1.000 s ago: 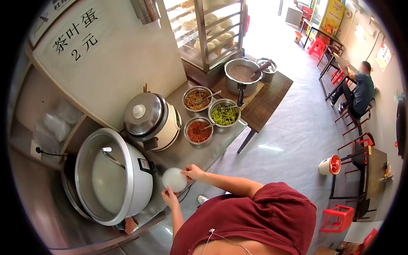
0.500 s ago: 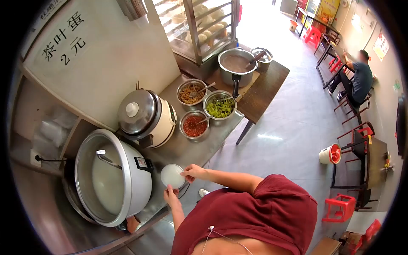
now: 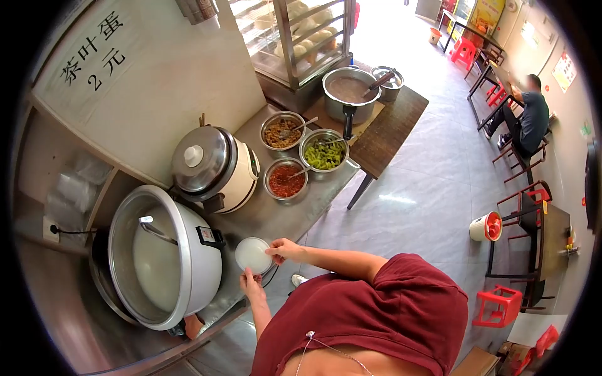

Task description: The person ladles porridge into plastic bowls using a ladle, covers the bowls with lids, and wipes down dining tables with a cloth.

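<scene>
At the counter's front edge is a round white bowl (image 3: 253, 254); I cannot tell whether its pale top is a lid or what it holds. My left hand (image 3: 252, 286) grips the near rim, thumb and fingers pinched on it. On the right side of the rim, the fingers of my right hand (image 3: 285, 250) are closed too. Just left of the bowl stands a large silver cooker (image 3: 207, 276), open, with pale liquid (image 3: 157, 269) and a ladle (image 3: 160, 232) inside.
A lidded cooker (image 3: 241, 178) stands behind the bowl. Nearby are metal bowls of red chili (image 3: 286, 182), green vegetables (image 3: 324, 155) and brown topping (image 3: 282, 133), each with a spoon. A pot (image 3: 360, 114) and a bun cabinet (image 3: 295, 78) stand farther back. A person (image 3: 533, 116) sits at right.
The view has shifted slightly, so the counter items sit a little higher. Both hands stay on the white bowl's rim, with hardly any movement.
</scene>
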`<state>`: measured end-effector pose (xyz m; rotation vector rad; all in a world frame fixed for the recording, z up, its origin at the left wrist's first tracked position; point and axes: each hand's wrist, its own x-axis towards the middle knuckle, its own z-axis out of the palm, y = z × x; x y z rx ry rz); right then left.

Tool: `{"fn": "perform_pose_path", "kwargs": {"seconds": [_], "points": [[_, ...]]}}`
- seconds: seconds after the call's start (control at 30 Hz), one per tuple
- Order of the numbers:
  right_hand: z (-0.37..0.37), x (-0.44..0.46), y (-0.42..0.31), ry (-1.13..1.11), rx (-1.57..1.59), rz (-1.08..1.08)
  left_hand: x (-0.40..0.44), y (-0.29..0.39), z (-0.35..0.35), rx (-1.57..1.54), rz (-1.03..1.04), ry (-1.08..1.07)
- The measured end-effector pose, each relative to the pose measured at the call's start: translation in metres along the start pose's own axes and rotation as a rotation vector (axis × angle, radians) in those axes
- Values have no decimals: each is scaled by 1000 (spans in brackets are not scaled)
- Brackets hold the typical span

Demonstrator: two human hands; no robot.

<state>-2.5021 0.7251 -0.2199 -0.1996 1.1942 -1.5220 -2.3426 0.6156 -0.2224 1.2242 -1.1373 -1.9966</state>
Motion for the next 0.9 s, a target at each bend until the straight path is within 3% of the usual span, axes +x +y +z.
{"fn": "perform_pose_path", "kwargs": {"seconds": [0.37, 0.47, 0.57, 0.67, 0.77, 0.8, 0.87, 0.9], "points": [[2, 6, -31, 84, -431, -154, -8, 10, 10, 89, 57, 18], [0, 11, -39, 302, -444, -291, -4, 7, 7, 98, 64, 17], [-17, -11, -77, 276, -232, -374, -3, 3, 2, 114, 129, -46], [-65, -50, -133, 412, -126, -586, -3, 3, 5, 223, 255, -23], [-174, -86, -188, 776, -220, -856, 3, -1, 6, 341, 271, 62], [-211, -102, -207, 803, -111, -878, 4, -3, 4, 479, 349, 91], [-277, -133, -243, 964, -126, -720, 10, -4, 4, 754, 519, 150], [-288, -132, -247, 964, -122, -715, 11, -6, 13, 760, 518, 150]]}}
